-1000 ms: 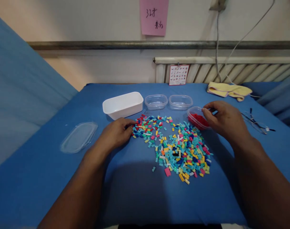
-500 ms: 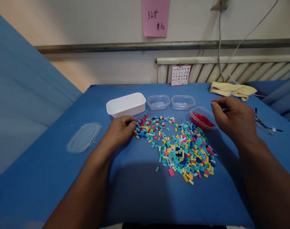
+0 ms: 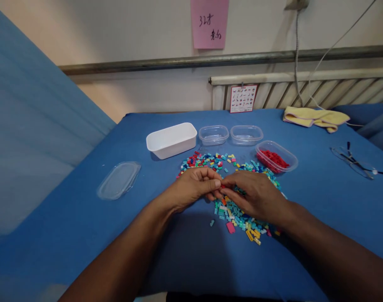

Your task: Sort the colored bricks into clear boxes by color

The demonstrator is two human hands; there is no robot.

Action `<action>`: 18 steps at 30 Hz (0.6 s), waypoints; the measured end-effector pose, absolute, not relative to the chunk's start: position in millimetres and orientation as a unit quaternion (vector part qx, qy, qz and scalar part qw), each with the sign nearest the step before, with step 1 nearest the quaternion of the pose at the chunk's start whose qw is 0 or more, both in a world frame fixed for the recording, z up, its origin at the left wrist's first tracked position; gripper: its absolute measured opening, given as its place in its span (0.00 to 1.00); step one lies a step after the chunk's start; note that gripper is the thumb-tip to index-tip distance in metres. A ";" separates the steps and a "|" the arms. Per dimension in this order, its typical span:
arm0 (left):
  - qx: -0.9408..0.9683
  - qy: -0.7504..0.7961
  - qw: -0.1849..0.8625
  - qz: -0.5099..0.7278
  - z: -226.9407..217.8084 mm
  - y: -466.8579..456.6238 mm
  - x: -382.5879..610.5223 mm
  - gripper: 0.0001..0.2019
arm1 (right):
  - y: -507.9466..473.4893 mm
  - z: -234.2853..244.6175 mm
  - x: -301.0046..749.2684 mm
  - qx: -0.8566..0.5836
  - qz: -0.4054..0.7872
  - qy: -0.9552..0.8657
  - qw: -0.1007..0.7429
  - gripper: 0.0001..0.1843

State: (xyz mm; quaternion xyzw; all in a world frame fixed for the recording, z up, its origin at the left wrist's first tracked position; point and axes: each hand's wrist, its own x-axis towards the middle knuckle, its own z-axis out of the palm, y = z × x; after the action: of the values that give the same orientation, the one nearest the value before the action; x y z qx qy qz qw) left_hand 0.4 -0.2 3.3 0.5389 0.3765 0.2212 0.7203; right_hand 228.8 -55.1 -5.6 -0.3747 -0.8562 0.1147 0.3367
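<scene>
My left hand (image 3: 196,186) and my right hand (image 3: 259,195) meet fingertip to fingertip over the loose pile of small building bricks (image 3: 232,214). A bit of a red brick (image 3: 223,186) shows where both pinches come together; fingers hide most of it. The pile is mostly turquoise, with yellow, pink, blue and red pieces, and my hands cover its middle. Just beyond my right hand, a clear plastic tub (image 3: 291,161) holds a heap of red bricks (image 3: 273,159).
A white bin (image 3: 171,147) and two clear tubs, the left tub (image 3: 214,141) and the right tub (image 3: 246,141), stand behind the pile. Clear lids (image 3: 118,180) lie at left. Eyeglasses (image 3: 356,163) and a yellow cloth (image 3: 313,118) are at right.
My right hand has come left from beside the tub of red bricks to over the pile. My left hand has moved right off the pile's left edge, and the fingertips now meet.
</scene>
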 end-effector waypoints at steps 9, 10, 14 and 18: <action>0.620 0.377 0.670 0.157 10.9 -0.7 -4.1 0.20 | -56.3 -0.4 235.4 -0.370 0.120 -0.866 0.315 0.09; 0.623 0.385 0.656 0.183 12.2 0.7 -4.7 0.20 | -55.6 3.1 239.5 -0.385 0.109 -0.860 0.318 0.09; 0.618 0.482 0.528 0.327 19.4 18.5 -22.9 0.20 | -47.9 18.1 272.7 -0.520 0.012 -0.775 0.360 0.11; 0.657 0.564 0.381 0.324 25.0 38.2 -55.4 0.16 | -34.8 21.2 318.5 -0.652 -0.065 -0.675 0.339 0.13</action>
State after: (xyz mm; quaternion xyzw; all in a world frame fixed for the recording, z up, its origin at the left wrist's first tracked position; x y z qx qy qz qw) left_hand -55.4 38.2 25.0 0.6569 0.5640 0.3240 0.3814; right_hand 318.5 -34.8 21.2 -0.6517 -0.6754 -0.0654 0.3389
